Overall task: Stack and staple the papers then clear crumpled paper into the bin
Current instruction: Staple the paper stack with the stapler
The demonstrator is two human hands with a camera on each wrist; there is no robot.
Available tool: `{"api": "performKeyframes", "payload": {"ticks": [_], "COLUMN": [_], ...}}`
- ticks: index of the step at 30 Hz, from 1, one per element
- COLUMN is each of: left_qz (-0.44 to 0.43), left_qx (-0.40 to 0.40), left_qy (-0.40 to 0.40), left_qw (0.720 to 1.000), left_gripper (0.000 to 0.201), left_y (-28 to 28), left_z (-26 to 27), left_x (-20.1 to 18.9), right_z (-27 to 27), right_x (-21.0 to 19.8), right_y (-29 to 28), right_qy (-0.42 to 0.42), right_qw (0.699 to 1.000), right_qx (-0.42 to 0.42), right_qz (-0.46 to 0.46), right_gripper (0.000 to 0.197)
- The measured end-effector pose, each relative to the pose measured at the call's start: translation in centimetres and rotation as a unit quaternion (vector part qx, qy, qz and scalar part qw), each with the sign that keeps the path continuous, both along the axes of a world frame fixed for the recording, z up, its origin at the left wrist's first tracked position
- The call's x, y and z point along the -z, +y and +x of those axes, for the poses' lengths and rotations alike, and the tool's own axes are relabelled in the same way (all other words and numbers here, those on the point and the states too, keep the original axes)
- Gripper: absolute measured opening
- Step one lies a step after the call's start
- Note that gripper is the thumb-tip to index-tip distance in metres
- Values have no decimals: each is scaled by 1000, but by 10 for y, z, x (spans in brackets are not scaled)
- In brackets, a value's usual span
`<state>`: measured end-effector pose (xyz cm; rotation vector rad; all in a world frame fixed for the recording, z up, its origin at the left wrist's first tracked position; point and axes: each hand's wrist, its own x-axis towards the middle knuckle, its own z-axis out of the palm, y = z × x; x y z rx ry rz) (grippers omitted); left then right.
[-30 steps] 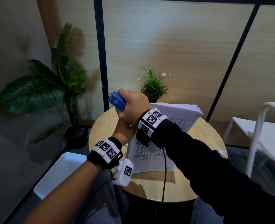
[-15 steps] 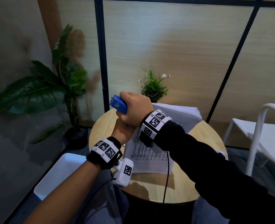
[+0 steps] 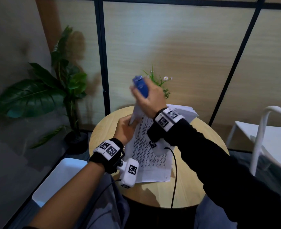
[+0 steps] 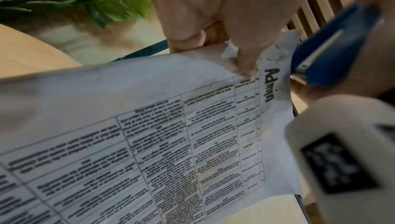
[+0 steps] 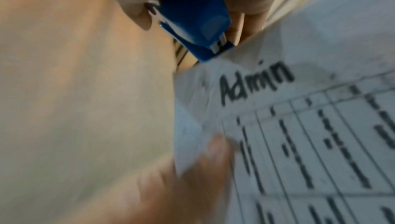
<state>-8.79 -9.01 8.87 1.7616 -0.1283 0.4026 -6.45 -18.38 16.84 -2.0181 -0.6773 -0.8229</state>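
Note:
A stack of printed papers (image 3: 150, 156) lies on the round wooden table (image 3: 182, 194), its top left corner lifted. My left hand (image 3: 125, 128) pinches that corner, seen close in the left wrist view with fingers (image 4: 241, 58) curled over the papers (image 4: 149, 126) beside the word "Admin". My right hand (image 3: 148, 99) grips a blue stapler (image 3: 140, 86) just above the corner. In the left wrist view the stapler (image 4: 333, 48) is right of the corner and staple marks show in it. In the right wrist view the stapler (image 5: 196, 24) is just off the papers (image 5: 299, 126).
A white bin (image 3: 59, 179) stands on the floor left of the table. A small potted plant (image 3: 159, 83) sits at the table's far edge, a large leafy plant (image 3: 42, 93) on the floor at left, and a white chair (image 3: 265, 139) to the right.
My right hand has lifted the stapler up and to the right, off the corner of the papers. My left hand, earlier hidden under it, now shows pinching the raised corner.

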Motion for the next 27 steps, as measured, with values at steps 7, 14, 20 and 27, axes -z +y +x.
{"api": "performKeyframes", "payload": {"ticks": [7, 14, 20, 27], "left_qz": [-62, -92, -108, -146], "left_qx": [-6, -3, -10, 15], "left_qy": [6, -8, -34, -40], "left_qw": [998, 996, 994, 988], "left_gripper": [23, 15, 16, 16], "left_y": [4, -1, 5, 4], "left_z": [15, 47, 86, 121], "left_x": [-2, -11, -13, -16], "right_z": [71, 113, 149, 168], "right_x": [-26, 39, 160, 237], "right_y": [-105, -215, -271, -282], "right_qy": [154, 255, 501, 543], "right_qw": [908, 866, 807, 726], "right_qx": [127, 249, 311, 324], "right_qz": [368, 351, -41, -270], "right_gripper": [33, 48, 52, 50]}}
